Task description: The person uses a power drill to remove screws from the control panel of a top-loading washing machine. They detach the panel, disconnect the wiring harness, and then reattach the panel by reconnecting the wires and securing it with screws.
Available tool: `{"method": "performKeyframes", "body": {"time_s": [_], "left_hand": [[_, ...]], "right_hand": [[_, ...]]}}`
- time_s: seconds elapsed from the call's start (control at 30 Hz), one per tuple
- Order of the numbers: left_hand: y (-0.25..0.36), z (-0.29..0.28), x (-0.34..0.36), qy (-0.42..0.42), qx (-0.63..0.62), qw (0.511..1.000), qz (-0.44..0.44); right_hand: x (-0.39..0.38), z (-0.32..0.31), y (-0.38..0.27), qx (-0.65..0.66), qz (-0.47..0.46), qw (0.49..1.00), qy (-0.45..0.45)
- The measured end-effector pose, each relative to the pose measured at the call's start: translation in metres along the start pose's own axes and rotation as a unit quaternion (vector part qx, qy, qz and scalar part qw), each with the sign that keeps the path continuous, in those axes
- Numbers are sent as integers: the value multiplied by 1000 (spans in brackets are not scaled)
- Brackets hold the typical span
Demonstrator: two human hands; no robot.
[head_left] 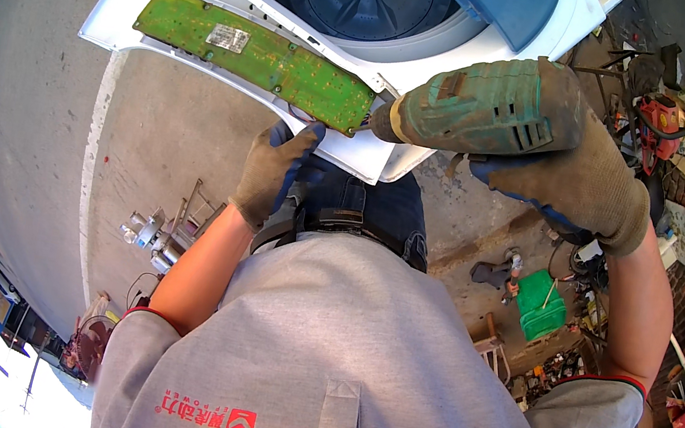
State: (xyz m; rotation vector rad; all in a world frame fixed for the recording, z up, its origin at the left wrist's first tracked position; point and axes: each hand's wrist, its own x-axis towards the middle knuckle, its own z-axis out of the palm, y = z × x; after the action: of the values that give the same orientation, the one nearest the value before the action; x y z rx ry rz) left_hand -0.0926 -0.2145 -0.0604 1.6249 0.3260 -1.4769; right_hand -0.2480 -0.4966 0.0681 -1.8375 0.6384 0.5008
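1 board (293, 76), in panel (360, 158); work prob. unfinished. R hand (580, 184): fingers round drill (490, 105), right end. L hand (273, 169): near edge, grip unclear.

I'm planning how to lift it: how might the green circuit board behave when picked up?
The green circuit board is probably stiff, since it lies flat along the white panel. It may be slippery, given its shiny surface. Long and narrow, it could tip if lifted at one end.

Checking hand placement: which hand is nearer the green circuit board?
Left. The left hand is at the edge of the white panel, just below the green circuit board; the right hand is farther off to the right, gripping the power drill.
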Motion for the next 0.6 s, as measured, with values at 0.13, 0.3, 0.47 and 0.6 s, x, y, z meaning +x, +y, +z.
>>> {"method": "performKeyframes", "body": {"time_s": [0.13, 0.3, 0.47, 0.6], "left_hand": [[2, 2, -2, 5, 0, 1000, -4], [1, 1, -2, 13, 8, 1000, -8], [-7, -5, 3, -10, 19, 1000, 3], [2, -19, 3, -22, 73, 997, -11]], "right_hand": [[4, -3, -4, -7, 17, 1000, -17], [9, -4, -8, -7, 13, 1000, -25], [9, 0, -5, -91, -66, 994, -11], [15, -7, -14, -147, -66, 986, -50]]}}
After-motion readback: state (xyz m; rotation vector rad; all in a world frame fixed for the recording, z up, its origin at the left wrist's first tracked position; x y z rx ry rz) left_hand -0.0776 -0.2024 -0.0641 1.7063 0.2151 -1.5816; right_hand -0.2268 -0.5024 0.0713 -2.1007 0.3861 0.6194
